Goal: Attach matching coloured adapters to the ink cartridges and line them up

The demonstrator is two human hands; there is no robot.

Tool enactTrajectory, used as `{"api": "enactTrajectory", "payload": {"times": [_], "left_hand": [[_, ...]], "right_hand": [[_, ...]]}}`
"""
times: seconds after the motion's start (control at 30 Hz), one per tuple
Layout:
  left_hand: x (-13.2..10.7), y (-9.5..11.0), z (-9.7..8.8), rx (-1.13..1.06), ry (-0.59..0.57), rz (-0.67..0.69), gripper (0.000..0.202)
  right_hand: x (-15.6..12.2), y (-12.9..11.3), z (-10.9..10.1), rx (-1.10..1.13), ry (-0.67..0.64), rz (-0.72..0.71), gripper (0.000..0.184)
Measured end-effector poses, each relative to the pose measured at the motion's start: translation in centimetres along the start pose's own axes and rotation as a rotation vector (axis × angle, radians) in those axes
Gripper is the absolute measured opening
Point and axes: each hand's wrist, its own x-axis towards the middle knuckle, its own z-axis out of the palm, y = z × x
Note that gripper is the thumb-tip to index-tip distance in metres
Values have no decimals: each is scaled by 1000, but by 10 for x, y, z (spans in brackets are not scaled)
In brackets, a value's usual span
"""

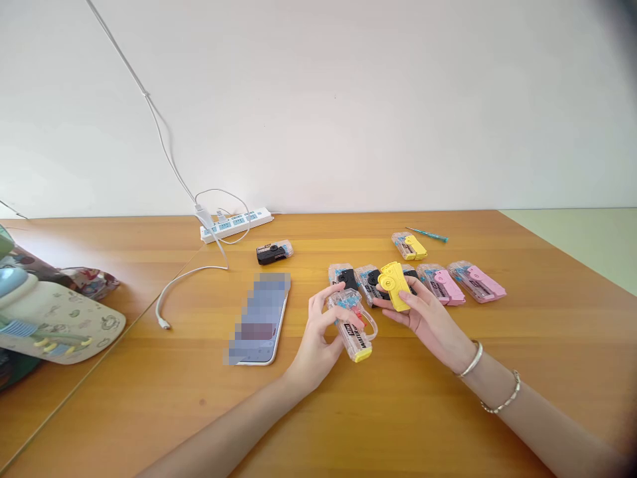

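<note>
My left hand [323, 328] is closed around a clear toy water gun [355, 338] with blue and red inner parts, black lettering and a yellow end. A yellow plastic cover [395, 287] with a round dial is pinched in my right hand [430, 318], apart from the water gun. Just behind my hands lie a black-and-clear toy [343, 275] and another black-and-clear toy [369, 282], partly hidden. To their right are two pink-and-clear toys, the nearer pink toy [442, 285] and the outer pink toy [476, 282].
Farther back lie a yellow-and-clear toy [409, 246], a teal screwdriver [428, 234] and a black toy [275, 252]. A phone [261, 318] lies left of my hands. Beyond it are a white power strip [236, 226], a loose cable [162, 312] and a patterned bottle [64, 322].
</note>
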Motion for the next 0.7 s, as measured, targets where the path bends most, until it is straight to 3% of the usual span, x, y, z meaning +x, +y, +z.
{"api": "enactTrajectory", "payload": {"times": [0.23,0.37,0.7], "left_hand": [[4,-7,1,-147,79,-8,24],[0,-4,2,-136,67,40,25],[-4,-7,3,-74,-51,204,30]], "right_hand": [[-11,2,12,-114,-174,200,27],[-15,8,18,-131,-286,266,31],[-18,20,17,-30,-414,235,31]]}}
